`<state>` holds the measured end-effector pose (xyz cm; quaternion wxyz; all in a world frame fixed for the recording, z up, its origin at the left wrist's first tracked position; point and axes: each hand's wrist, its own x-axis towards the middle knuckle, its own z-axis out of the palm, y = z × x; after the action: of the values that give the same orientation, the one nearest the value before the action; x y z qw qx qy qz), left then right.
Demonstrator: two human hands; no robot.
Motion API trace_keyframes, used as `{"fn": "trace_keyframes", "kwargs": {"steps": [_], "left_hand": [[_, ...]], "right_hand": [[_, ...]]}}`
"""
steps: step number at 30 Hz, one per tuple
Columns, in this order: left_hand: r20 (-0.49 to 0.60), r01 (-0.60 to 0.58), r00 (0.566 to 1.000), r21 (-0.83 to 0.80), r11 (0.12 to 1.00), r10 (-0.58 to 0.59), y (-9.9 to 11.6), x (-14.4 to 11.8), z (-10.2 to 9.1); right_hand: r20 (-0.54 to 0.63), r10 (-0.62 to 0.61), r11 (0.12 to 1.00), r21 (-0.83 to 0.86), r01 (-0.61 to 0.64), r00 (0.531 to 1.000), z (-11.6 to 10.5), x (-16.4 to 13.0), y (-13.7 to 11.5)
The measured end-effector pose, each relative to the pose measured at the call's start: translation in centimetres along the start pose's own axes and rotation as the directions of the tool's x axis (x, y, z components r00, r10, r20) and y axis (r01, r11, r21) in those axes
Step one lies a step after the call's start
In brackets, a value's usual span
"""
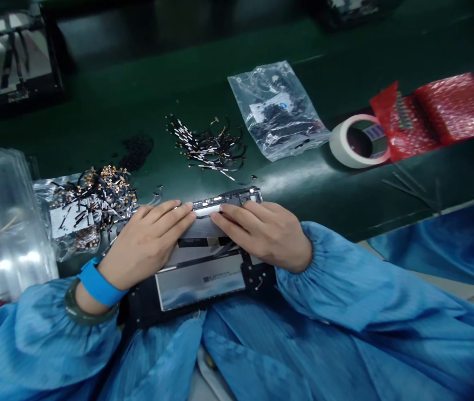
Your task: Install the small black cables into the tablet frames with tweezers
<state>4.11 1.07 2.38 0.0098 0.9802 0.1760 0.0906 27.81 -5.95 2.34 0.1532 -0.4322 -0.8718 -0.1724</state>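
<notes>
An opened tablet-like device point(203, 281) lies tilted in front of me at the table's near edge. Its silver battery with small printed text faces up, and dark frame parts surround it. My left hand point(148, 234) grips the device's upper left side, fingers close together and tips at a pale strip point(207, 210) along the far edge. From the other side, my right hand point(262, 231) holds the upper right, its fingertips on the same strip. Small circuit parts point(232, 197) show just beyond the fingertips. Both thumbs are hidden.
Loose flex cables point(107, 195) are heaped at left by clear plastic trays point(6, 217). More cables point(209, 145) lie ahead. A clear bag point(281, 111) of dark parts, a white tape roll point(349, 142) and red bubble wrap point(454, 111) are right. Another opened device point(17, 61) stands far left.
</notes>
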Motion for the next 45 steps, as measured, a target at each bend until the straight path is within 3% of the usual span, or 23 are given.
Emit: {"fn": "trace_keyframes", "kwargs": {"steps": [11, 29, 33, 35, 37, 39, 40, 42, 45], "left_hand": [[0.007, 0.002, 1.000, -0.017, 1.000, -0.002, 0.1, 0.0, -0.1], [-0.017, -0.018, 1.000, 0.033, 0.999, 0.018, 0.2, 0.1, 0.0], [0.006, 0.012, 1.000, -0.070, 0.997, -0.011, -0.2, -0.1, -0.3], [0.004, 0.067, 0.998, -0.190, 0.979, -0.067, -0.6, 0.0, -0.3], [0.007, 0.167, 0.985, -0.265, 0.950, -0.172, -0.8, 0.5, -0.1], [0.032, 0.274, 0.961, -0.254, 0.928, -0.275, -0.9, 1.3, 0.3], [0.054, 0.319, 0.947, -0.238, 0.918, -0.315, -0.9, 1.7, 0.5], [0.105, 0.400, 0.916, -0.235, 0.886, -0.386, -1.0, 2.3, 0.4], [0.098, 0.557, 0.823, -0.328, 0.763, -0.559, -1.5, 2.3, -1.1]], "right_hand": [[0.064, 0.037, 0.999, 0.030, -0.039, 0.997, 0.1, -0.3, -0.2], [0.036, 0.004, 0.999, -0.046, -0.002, 0.999, -0.3, -0.2, -0.5], [-0.060, 0.127, 0.988, 0.091, -0.121, 0.990, -0.6, -2.1, -0.3], [-0.109, 0.356, 0.918, 0.229, -0.325, 0.928, -0.8, -3.4, -0.2], [-0.047, 0.628, 0.750, 0.303, -0.588, 0.777, -1.1, -4.5, -0.2], [0.176, 0.780, 0.532, 0.318, -0.785, 0.600, -1.4, -5.2, -0.2], [0.316, 0.788, 0.434, 0.323, -0.841, 0.528, -1.6, -5.4, -0.1], [0.547, 0.720, 0.264, 0.352, -0.898, 0.426, -2.0, -5.6, 0.0], [0.695, 0.629, -0.014, 0.459, -0.888, 0.349, -2.5, -5.9, 0.2]]}}
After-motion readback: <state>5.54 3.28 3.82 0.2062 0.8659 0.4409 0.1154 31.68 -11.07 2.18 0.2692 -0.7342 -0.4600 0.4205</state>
